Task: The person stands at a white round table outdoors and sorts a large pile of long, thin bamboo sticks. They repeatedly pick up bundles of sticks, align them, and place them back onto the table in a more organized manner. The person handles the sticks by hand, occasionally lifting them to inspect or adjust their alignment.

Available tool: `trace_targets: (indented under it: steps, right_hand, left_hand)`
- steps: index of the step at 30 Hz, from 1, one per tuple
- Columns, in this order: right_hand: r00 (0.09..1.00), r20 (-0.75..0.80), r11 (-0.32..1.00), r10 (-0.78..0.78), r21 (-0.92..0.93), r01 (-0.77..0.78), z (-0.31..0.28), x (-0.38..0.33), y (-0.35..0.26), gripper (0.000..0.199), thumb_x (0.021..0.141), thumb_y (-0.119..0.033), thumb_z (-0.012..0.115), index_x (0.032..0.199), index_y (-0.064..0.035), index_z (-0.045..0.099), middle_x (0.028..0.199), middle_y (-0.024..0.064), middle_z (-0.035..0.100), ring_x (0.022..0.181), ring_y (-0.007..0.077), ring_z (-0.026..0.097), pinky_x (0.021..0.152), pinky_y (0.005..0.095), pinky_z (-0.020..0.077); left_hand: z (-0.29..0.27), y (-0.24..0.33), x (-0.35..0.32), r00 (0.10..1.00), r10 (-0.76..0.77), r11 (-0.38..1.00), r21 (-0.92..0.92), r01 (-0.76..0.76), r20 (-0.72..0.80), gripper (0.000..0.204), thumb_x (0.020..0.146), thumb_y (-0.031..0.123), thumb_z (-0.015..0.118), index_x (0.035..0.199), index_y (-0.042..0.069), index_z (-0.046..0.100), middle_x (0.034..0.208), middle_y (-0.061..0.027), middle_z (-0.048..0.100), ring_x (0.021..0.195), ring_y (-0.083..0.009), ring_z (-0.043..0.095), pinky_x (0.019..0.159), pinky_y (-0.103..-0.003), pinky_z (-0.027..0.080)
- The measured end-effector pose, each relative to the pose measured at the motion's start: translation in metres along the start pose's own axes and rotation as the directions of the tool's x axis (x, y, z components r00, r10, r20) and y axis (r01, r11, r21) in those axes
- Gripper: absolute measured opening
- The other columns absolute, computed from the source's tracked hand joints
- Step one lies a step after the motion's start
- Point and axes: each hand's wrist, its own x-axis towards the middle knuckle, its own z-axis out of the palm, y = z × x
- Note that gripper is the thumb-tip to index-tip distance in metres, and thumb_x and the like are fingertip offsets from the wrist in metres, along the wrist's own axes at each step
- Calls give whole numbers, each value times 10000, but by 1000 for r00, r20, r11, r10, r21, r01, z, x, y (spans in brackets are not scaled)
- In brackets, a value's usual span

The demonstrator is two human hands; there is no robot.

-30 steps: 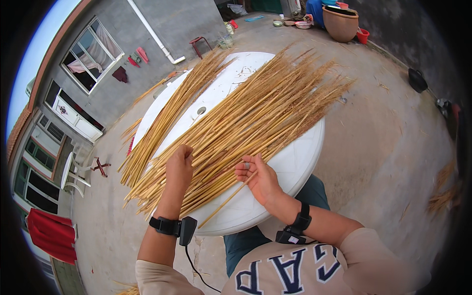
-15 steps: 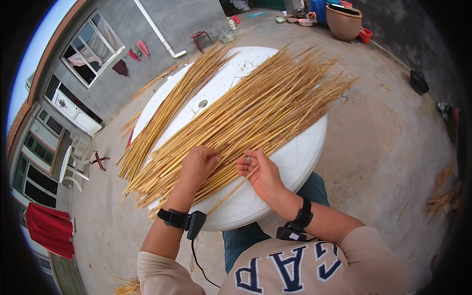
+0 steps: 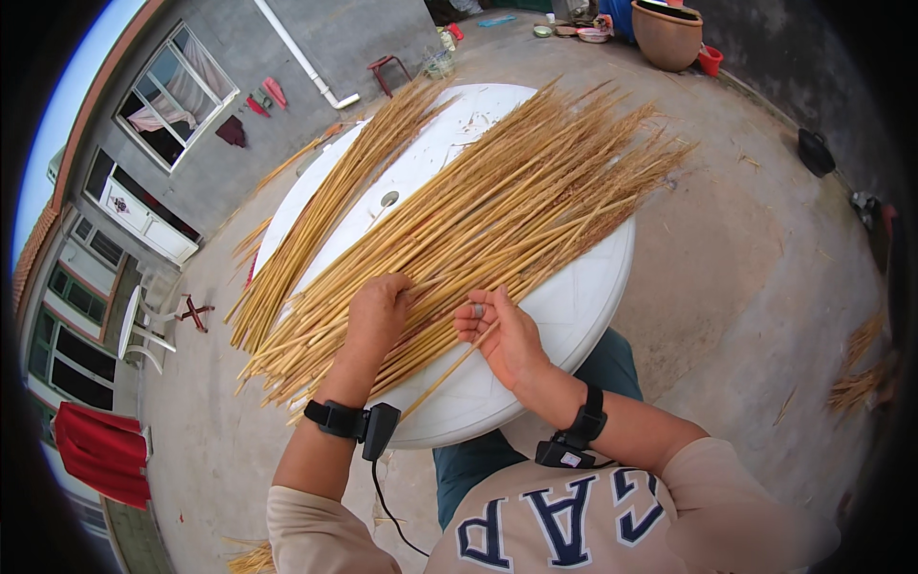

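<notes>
A wide layer of dried plume-topped stalks (image 3: 459, 230) lies slantwise across a round white table (image 3: 583, 287), feathery heads toward the far right. My left hand (image 3: 379, 311) is over the middle of the layer, its fingers bent and closed on a stalk there; the fingertips are partly hidden. Near the table's front right edge, my right hand (image 3: 512, 344) is turned palm inward with curled fingers. It holds a single stalk (image 3: 442, 383) that slants down to the left, apart from the layer. A ring shows on one right finger. Black devices are strapped to both wrists.
A second, narrower bundle of stalks (image 3: 330, 225) lies on the table's left side. Behind it stand a grey wall and a dark red stool (image 3: 387, 72). A large clay pot (image 3: 666, 38) and a red bucket (image 3: 710, 60) are at the back right. Loose stalks (image 3: 858, 390) lie on the ground at right.
My left hand has shifted slightly up and away over the stalks. The right hand, still around its stalk, has moved a little left. The view has tilted slightly.
</notes>
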Motion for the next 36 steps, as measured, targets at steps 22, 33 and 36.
trace_targets:
  steps: [22, 33, 36]
  right_hand:
    - [1000, -6, 1000, 17, 0, -17, -3, 1, 0, 457, 977, -414, 337, 1112, 7, 454, 908, 124, 588, 827, 199, 580, 736, 328, 490]
    - [1000, 0, 1000, 17, 7, -17, 0, -2, 0, 409, 980, -399, 347, 1065, -14, 456, 887, 119, 578, 809, 179, 576, 729, 303, 494]
    - [1000, 14, 1000, 22, 17, -22, -1, 0, 1, 408, 981, -398, 340, 1064, -16, 456, 893, 119, 576, 813, 179, 577, 728, 302, 495]
  left_hand:
    - [5, -48, 31, 988, -154, 976, -155, 156, 25, 191, 767, 74, 646, 949, 27, 619, 776, -165, 624, 795, -330, 589, 711, -422, 468]
    - [18, 9, 13, 983, 168, 960, 216, -180, 69, 124, 751, 210, 646, 747, 89, 672, 762, -98, 648, 776, -274, 609, 662, -390, 496]
    - [23, 0, 14, 989, 117, 972, 194, -132, 91, 93, 754, 163, 621, 754, 87, 673, 751, -107, 645, 766, -289, 612, 659, -403, 497]
